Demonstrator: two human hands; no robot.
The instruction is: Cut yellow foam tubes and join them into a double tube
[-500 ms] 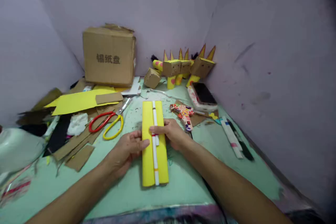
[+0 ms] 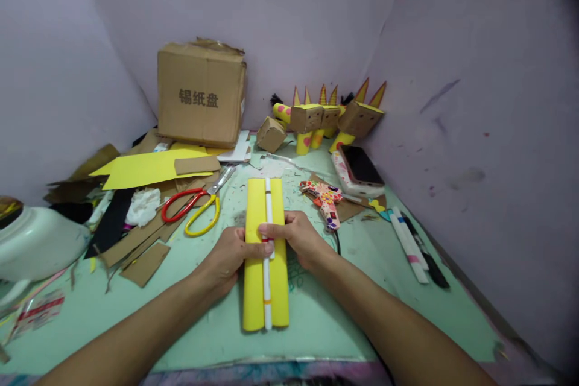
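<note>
A long yellow card, its two long sides seemingly curled inward, lies upright in front of me with white marker pens along its middle groove. My left hand grips the card's left edge, its thumb pressed across the pens. On the other side, my right hand holds the right edge, thumb also on the pens and fingers partly hidden behind the card. Scissors with one red and one yellow handle rest to the left. A flower-patterned glue gun lies right of the card.
A cardboard box stands at the back, near several horned cardboard animal figures. Yellow sheet and cardboard scraps cover the left side, beside a white jug. At right are a phone and more markers.
My left thumb has moved right, from the card's left part onto the pens. My right hand keeps its hold. The whole view has shifted slightly.
</note>
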